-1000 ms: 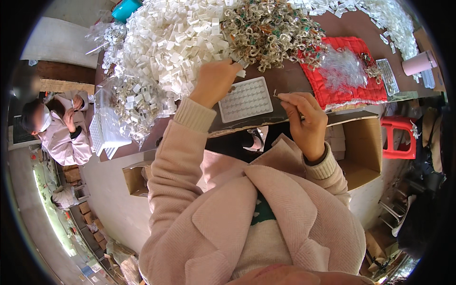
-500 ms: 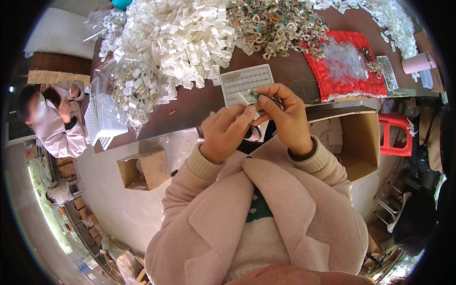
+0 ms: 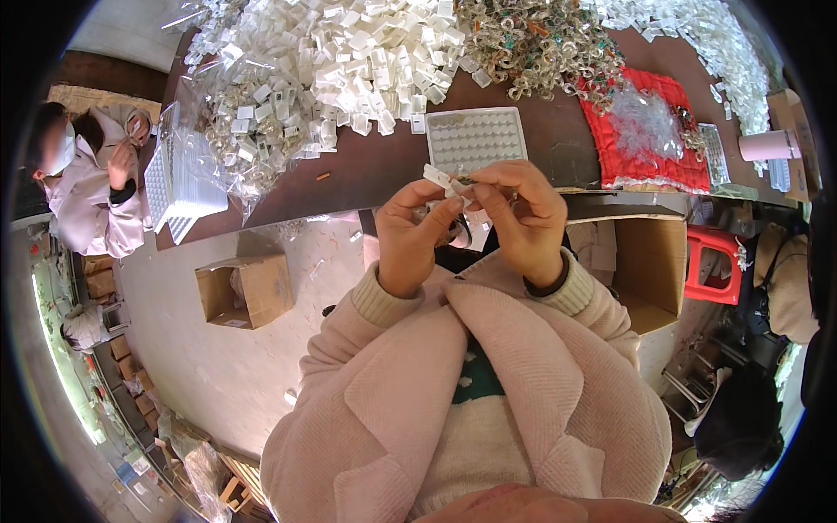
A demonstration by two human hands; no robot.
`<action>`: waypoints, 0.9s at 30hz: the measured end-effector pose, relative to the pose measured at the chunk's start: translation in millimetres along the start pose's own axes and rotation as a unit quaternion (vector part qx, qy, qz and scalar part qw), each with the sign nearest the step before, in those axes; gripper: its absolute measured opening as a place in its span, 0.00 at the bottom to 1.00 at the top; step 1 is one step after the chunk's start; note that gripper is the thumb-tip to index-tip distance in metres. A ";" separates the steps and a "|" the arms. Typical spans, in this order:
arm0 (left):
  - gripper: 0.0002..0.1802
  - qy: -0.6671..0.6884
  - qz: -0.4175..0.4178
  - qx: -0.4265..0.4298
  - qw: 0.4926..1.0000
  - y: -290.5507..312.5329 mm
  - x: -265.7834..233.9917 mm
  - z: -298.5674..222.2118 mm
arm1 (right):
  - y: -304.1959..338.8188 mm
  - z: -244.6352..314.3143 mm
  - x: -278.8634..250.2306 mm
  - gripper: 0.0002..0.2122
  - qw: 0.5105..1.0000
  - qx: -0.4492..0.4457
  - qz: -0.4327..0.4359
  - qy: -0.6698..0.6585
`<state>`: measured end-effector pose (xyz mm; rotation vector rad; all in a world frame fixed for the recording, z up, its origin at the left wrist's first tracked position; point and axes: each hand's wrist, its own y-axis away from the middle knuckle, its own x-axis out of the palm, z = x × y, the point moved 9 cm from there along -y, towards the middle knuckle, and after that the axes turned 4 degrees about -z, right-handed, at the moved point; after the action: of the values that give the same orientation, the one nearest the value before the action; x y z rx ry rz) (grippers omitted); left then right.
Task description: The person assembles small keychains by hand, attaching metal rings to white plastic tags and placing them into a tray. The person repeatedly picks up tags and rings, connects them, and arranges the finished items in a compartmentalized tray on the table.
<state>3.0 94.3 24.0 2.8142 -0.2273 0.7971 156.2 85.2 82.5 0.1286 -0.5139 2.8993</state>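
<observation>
Over the near edge of the table, my left hand [image 3: 411, 228] pinches a small white plastic tag [image 3: 438, 178] between thumb and fingers. My right hand [image 3: 528, 216] is close beside it. Its thumb and forefinger close on a small greenish piece [image 3: 465, 180], mostly covered by the fingertips, so its kind is unclear. The two pieces meet or nearly meet between my hands. Just beyond my fingers lies a pale grey tray [image 3: 477, 139] with rows of small slots.
A heap of white plastic tags [image 3: 375, 65] and a pile of clear and coloured rings [image 3: 540, 44] cover the far table. Right of them lies a red quilted cloth [image 3: 610, 161]. Cardboard boxes [image 3: 270, 292] stand below, near a red stool [image 3: 715, 266]. Another person [image 3: 100, 192] sits at left.
The view has shifted, so the table's things sit farther right. My left hand has turned, and the white tag now shows upright above its thumb. The greenish piece is more covered.
</observation>
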 end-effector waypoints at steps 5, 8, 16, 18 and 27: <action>0.14 -0.005 -0.057 0.079 0.995 5.6 -2.0 -13.7 | -5.4 24.2 0.4 0.09 0.995 -0.053 0.005 0.080; 0.16 -0.031 -0.069 0.124 0.989 7.4 2.4 -22.6 | -4.5 30.5 7.9 0.10 0.993 -0.046 0.039 0.098; 0.16 -0.068 -0.042 0.193 0.978 7.9 4.8 -32.8 | -5.9 25.0 10.7 0.11 0.994 -0.004 0.068 0.082; 0.16 -0.066 -0.032 0.205 0.976 7.9 5.5 -33.8 | -6.2 22.1 10.7 0.11 0.995 0.009 0.067 0.068; 0.14 -0.162 -0.048 0.263 0.950 11.9 2.1 -42.5 | -5.0 26.0 14.5 0.10 0.993 0.009 0.077 0.084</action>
<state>-18.9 92.8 62.4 3.4203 0.0938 0.4085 144.5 83.3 110.3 -0.1579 -0.4876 3.0290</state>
